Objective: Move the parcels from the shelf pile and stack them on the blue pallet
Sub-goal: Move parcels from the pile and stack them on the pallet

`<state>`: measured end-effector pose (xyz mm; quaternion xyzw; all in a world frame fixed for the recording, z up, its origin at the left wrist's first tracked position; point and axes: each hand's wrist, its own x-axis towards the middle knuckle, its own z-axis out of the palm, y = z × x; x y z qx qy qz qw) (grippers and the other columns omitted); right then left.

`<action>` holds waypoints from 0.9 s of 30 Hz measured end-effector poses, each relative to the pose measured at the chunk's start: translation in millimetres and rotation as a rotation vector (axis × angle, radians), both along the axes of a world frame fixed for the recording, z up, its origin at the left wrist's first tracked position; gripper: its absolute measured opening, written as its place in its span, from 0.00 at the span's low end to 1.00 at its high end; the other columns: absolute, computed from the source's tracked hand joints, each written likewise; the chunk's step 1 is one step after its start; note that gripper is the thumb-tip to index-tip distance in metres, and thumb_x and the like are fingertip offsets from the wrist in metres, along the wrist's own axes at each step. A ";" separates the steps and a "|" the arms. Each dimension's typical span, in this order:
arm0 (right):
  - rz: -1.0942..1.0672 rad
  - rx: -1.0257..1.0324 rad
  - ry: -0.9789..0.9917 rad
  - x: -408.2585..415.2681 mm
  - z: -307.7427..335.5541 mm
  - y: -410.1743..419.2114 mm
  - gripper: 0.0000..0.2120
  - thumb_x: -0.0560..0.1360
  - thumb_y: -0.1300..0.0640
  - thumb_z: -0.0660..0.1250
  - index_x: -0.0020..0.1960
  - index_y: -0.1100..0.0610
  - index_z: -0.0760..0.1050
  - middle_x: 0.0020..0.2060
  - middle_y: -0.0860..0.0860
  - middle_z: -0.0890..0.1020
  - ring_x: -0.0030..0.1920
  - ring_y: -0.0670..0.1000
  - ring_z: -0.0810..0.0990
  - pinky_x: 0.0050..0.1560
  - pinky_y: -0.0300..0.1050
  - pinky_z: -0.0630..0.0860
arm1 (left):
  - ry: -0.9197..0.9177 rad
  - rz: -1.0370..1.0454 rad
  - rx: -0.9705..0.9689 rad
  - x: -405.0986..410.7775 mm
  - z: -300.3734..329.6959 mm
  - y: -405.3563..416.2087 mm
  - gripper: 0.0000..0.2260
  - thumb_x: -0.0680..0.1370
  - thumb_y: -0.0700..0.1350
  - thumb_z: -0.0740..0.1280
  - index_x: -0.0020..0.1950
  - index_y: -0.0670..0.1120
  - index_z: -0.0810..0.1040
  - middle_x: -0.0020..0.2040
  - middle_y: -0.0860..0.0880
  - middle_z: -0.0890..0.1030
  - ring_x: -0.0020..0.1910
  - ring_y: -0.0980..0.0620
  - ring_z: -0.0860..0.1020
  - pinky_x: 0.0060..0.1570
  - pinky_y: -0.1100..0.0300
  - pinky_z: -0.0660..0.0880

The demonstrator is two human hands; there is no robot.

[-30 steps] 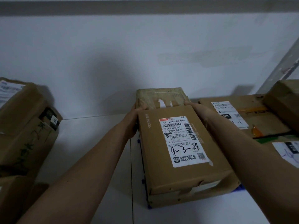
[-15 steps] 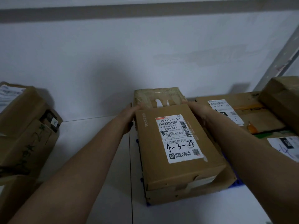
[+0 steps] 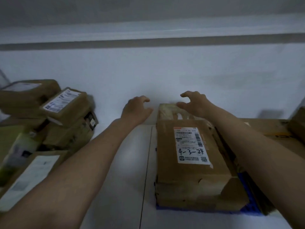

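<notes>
Two empty hands, left [image 3: 135,109] and right [image 3: 194,103], fingers loosely spread above pale floor [image 3: 115,187], white wall [image 3: 165,76] behind.

Parcel depot: labelled parcels [image 3: 189,156], pallet [image 3: 247,207]

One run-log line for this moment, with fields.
left hand: open, empty | right hand: open, empty | parcel 4-3-24: on blue pallet, untouched

Brown parcel [image 3: 189,156] with white label [image 3: 191,145]; blue pallet [image 3: 249,202]; white wall [image 3: 148,76].
</notes>
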<state>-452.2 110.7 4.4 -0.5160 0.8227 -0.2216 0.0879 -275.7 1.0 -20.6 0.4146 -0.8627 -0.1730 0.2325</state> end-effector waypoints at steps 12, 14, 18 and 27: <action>0.395 0.061 0.020 145.2 10.9 -33.0 0.30 0.75 0.41 0.63 0.73 0.50 0.63 0.72 0.55 0.63 0.72 0.60 0.59 0.68 0.55 0.61 | -0.205 0.264 -0.032 150.6 14.0 46.3 0.19 0.76 0.55 0.68 0.65 0.51 0.75 0.63 0.49 0.76 0.59 0.49 0.75 0.58 0.55 0.73; 0.435 0.056 0.010 171.0 12.9 -32.3 0.30 0.75 0.41 0.64 0.72 0.51 0.64 0.70 0.56 0.65 0.71 0.59 0.61 0.69 0.54 0.61 | -0.213 0.280 -0.037 172.2 17.1 54.4 0.18 0.76 0.54 0.68 0.64 0.50 0.76 0.63 0.49 0.76 0.58 0.49 0.76 0.53 0.57 0.73; 0.515 0.042 -0.040 227.2 19.1 -23.3 0.27 0.75 0.44 0.65 0.71 0.52 0.66 0.68 0.57 0.67 0.70 0.58 0.61 0.67 0.49 0.59 | -0.198 0.282 -0.020 220.9 23.1 71.6 0.15 0.76 0.51 0.68 0.60 0.46 0.79 0.57 0.48 0.80 0.56 0.49 0.77 0.52 0.56 0.75; 0.657 0.065 -0.035 370.3 19.4 -3.1 0.22 0.77 0.48 0.64 0.63 0.64 0.74 0.62 0.61 0.76 0.62 0.59 0.73 0.59 0.48 0.69 | -0.088 0.386 0.101 367.8 14.6 99.9 0.10 0.76 0.49 0.69 0.56 0.50 0.80 0.53 0.51 0.78 0.51 0.52 0.76 0.44 0.62 0.69</action>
